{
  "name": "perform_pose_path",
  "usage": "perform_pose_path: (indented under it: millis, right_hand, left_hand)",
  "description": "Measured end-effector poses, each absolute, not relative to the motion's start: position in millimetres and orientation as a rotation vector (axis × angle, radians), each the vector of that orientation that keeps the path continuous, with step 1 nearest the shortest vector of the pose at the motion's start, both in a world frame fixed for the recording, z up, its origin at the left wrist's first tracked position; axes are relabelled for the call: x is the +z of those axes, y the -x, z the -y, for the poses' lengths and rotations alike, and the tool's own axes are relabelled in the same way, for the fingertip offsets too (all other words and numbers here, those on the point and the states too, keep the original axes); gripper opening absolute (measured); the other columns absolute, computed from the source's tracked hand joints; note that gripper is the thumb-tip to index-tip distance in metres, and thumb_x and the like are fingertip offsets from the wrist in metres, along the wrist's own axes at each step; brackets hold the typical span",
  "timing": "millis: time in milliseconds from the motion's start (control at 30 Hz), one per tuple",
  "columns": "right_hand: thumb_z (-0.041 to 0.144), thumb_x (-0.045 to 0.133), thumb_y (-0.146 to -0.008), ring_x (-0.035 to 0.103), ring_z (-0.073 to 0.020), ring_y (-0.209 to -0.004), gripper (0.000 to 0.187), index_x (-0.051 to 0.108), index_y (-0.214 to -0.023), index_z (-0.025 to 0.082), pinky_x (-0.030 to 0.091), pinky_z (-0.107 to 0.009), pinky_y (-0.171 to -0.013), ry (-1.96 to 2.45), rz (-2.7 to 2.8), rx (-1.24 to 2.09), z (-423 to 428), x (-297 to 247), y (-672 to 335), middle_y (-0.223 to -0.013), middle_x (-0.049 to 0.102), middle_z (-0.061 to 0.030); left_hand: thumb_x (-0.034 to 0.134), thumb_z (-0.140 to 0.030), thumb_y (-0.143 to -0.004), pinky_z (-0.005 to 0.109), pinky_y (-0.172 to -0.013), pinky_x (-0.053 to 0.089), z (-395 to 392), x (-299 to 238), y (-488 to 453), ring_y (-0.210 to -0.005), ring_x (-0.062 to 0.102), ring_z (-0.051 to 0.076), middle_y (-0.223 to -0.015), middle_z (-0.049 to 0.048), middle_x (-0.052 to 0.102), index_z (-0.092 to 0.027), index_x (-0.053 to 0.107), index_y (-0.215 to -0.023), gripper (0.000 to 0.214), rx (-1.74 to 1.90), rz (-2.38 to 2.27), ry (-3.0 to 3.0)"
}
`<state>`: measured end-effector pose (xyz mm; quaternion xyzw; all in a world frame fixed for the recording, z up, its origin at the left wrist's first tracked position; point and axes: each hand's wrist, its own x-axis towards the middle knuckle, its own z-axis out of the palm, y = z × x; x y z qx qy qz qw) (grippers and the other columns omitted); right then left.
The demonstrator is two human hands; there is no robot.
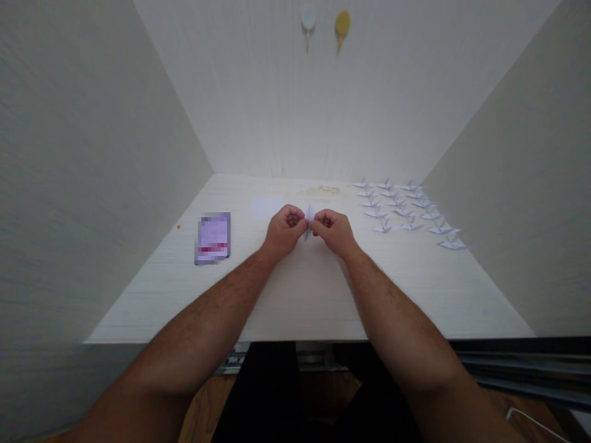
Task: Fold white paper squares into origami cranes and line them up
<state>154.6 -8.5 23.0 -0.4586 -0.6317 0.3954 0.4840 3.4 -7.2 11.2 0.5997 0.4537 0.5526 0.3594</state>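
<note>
My left hand (285,229) and my right hand (333,230) meet at the middle of the white table (305,295). Both pinch a small folded piece of pale lilac paper (309,214) that stands up between the fingertips. The fingers of both hands are curled in around it. Most of the paper is hidden by my fingers. Several finished folded paper cranes (406,212) lie in rows to the right of my hands.
A purple pack of paper (213,237) lies flat to the left of my hands. A pale sheet (266,207) lies behind them. White walls close the table in on three sides. Two spoon-shaped things (342,26) hang on the back wall.
</note>
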Motion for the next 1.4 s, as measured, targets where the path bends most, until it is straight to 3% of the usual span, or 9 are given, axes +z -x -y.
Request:
perform_pose_path:
  millis: [267, 600, 867, 1100, 1400]
  right_hand:
    - [0.04, 0.069, -0.07, 0.048, -0.0107, -0.053, 0.023, 0.058, -0.067, 0.02, 0.04, -0.025, -0.052, 1.131, 1.527, 0.954, 10.5, 25.5, -152.7, -0.057, 0.058, 0.0024]
    - [0.033, 0.064, -0.072, 0.052, -0.0112, -0.055, 0.016, 0.061, -0.067, 0.019, 0.04, -0.025, -0.054, 1.15, 1.506, 0.906, 8.1, 19.7, -153.5, -0.059, 0.062, 0.0012]
    - [0.036, 0.07, -0.071, 0.052, -0.0111, -0.054, 0.02, 0.061, -0.065, 0.019, 0.041, -0.025, -0.054, 1.101, 1.459, 0.922, 7.6, 17.5, -151.8, -0.058, 0.061, 0.0018]
    - [0.04, 0.074, -0.069, 0.059, -0.0125, -0.054, 0.025, 0.061, -0.069, 0.018, 0.045, -0.025, -0.052, 1.16, 1.43, 1.025, 7.4, 18.1, -151.6, -0.058, 0.065, -0.0005]
    - [0.035, 0.075, -0.064, 0.058, -0.0115, -0.055, 0.023, 0.065, -0.076, 0.019, 0.05, -0.027, -0.056, 1.084, 1.335, 0.981, 6.4, 22.6, -151.3, -0.063, 0.065, 0.0016]
  left_hand:
    - [0.069, -0.021, -0.07, 0.023, -0.06, 0.047, 7.5, 12.3, -4.8, -0.062, 0.058, 0.01, -0.07, -0.0018, 0.064, -0.017, 0.06, -0.092, 0.024, 1.433, -1.15, -1.469]
    - [0.071, -0.025, -0.07, 0.028, -0.07, 0.053, 6.0, 8.6, -3.4, -0.071, 0.065, 0.013, -0.08, 0.0033, 0.071, -0.014, 0.066, -0.091, 0.025, 1.41, -1.076, -1.387]
    - [0.066, -0.03, -0.075, 0.024, -0.058, 0.044, 10.3, 12.1, -8.0, -0.061, 0.057, 0.011, -0.071, -0.0001, 0.067, -0.017, 0.065, -0.08, 0.014, 1.386, -1.177, -1.492]
    - [0.064, -0.034, -0.078, 0.024, -0.057, 0.042, 8.1, 7.3, -5.9, -0.059, 0.053, 0.011, -0.066, -0.0013, 0.061, -0.018, 0.06, -0.077, 0.017, 1.376, -1.225, -1.53]
    - [0.061, -0.04, -0.083, 0.024, -0.055, 0.039, 9.0, 4.6, -6.3, -0.059, 0.053, 0.012, -0.067, 0.0002, 0.064, -0.018, 0.059, -0.077, 0.023, 1.3, -1.285, -1.669]
